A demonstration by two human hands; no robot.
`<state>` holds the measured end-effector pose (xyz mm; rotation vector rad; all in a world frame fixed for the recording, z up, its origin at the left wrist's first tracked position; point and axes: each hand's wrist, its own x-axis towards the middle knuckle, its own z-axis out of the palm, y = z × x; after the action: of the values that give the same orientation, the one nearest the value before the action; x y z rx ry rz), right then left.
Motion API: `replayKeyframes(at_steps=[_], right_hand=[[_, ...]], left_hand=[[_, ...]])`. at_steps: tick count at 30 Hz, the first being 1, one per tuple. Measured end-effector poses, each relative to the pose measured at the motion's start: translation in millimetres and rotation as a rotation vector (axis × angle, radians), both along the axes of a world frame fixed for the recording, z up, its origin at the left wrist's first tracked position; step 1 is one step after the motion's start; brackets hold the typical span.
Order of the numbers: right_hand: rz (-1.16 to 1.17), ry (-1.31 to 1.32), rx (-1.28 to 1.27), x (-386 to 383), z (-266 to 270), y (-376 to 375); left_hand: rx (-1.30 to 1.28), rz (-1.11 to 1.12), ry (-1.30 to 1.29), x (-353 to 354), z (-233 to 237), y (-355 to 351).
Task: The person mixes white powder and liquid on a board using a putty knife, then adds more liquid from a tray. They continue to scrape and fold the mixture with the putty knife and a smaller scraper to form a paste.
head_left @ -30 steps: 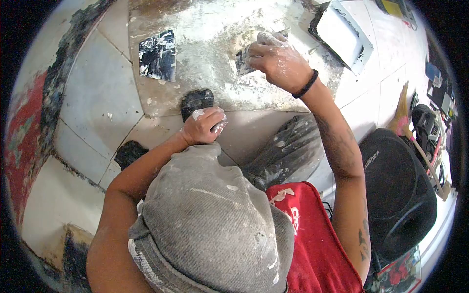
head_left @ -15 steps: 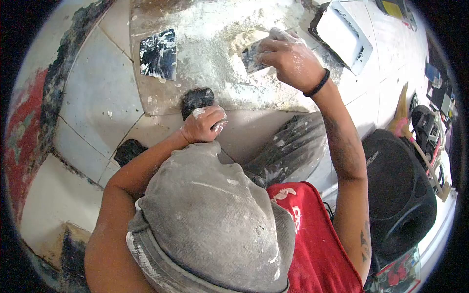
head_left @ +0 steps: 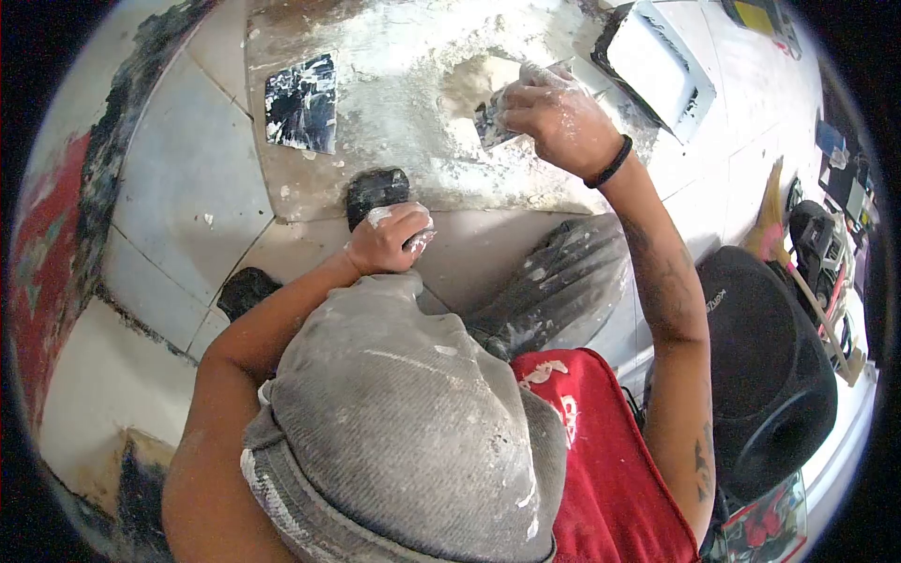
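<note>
My right hand, smeared with white paste, is closed on a thin dark putty spreader. The spreader's lower corner shows below the fingers, against a board coated with whitish, patchy paste. My left hand makes a fist in front of grey cloth spotted with white. Something dark shows in the curl of its fingers, but I cannot make it out. Just beyond the fist is a black shoe-like shape. A second dark plate, streaked white, lies on the board's left side.
A white tray with dark, smeared edges lies at the upper right. A black speaker stands on the right, with a broom beyond it. Pale floor tiles and a red-stained strip are on the left.
My right hand has moved slightly right with the spreader, whose visible corner is now tilted differently. My left hand stays nearly in place, still closed.
</note>
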<state>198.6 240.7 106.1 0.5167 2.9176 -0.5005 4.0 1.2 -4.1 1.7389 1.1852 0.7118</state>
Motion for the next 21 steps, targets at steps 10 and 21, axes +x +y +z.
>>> replayKeyframes(at_steps=[10, 21], right_hand=[[0.06, 0.084, -0.018, -13.3, -16.9, -3.2], [-0.055, 0.062, -0.04, -3.1, 4.0, -3.1]], left_hand=[[0.033, 0.02, 0.004, 0.5, -2.0, -2.4], [0.024, 0.011, 0.006, 0.6, -1.5, -1.0]])
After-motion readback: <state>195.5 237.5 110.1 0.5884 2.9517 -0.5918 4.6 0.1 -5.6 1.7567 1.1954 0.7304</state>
